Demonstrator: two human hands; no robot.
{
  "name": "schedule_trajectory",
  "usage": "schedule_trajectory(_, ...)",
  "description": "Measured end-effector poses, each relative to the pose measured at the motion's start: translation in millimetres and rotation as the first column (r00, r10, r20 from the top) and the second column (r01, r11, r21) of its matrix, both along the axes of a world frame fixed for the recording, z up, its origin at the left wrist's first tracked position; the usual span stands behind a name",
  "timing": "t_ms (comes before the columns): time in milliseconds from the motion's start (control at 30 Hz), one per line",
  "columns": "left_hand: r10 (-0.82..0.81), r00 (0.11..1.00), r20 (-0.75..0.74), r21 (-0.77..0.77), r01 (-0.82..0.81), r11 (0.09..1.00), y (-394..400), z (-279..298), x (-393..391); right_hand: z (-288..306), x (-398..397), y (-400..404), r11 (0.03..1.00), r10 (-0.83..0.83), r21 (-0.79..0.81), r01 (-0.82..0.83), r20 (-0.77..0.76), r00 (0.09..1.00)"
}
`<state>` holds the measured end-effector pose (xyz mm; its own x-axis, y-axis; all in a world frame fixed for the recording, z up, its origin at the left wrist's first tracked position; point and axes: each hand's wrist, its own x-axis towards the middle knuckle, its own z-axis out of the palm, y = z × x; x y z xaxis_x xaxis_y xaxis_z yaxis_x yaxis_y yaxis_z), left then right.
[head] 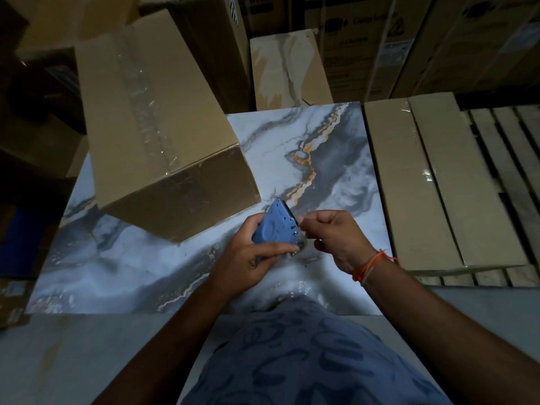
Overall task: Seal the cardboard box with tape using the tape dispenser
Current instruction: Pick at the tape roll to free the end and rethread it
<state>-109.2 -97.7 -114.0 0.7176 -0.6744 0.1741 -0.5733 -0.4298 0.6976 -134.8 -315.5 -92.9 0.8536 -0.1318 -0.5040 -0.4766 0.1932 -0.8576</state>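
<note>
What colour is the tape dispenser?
Blue; the tape dispenser shows best in the head view.

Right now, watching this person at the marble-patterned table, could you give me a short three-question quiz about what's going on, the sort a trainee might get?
1. True or false: the blue plastic tape dispenser is resting on top of the brown cardboard box.
2. Which hand grips the dispenser's body? A) left hand B) right hand
3. Fill in: the box's top seam already carries a strip of clear ____.

Key
1. False. It is held above the marble-patterned table, apart from the box.
2. A. The right hand, orange thread at its wrist, pinches at the dispenser's front edge, seemingly at the tape end.
3. tape
</note>
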Motion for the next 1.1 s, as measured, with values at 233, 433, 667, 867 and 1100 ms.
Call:
schedule_trajectory(233,-0.117,0.991,0.064,0.112,0.109,0.988,9,2,8,-3,4,-4,0.976,0.1,-0.203,-0.077,0.106,0.989)
schedule_trajectory(433,-0.192,0.981,0.028,0.175,0.184,0.967,9,-4,10,-5,1,-1,0.965,0.088,-0.258,-0.052,0.128,0.988)
schedule_trajectory(667,-0.228,0.974,-0.008,0.305,0.219,0.927,9,-6,15,-9,0,-1,0.953,-0.005,-0.302,0.035,0.101,0.995)
schedule_trajectory(867,-0.259,0.965,0.027,0.422,0.224,0.878,3,14,26,-9,3,-9,0.943,-0.027,-0.328,0.059,0.101,0.995)
schedule_trajectory(1100,-0.267,0.958,-0.106,0.606,0.275,0.747,21,12,32,-12,10,-48,0.952,-0.122,-0.27,0.147,0.108,0.987)
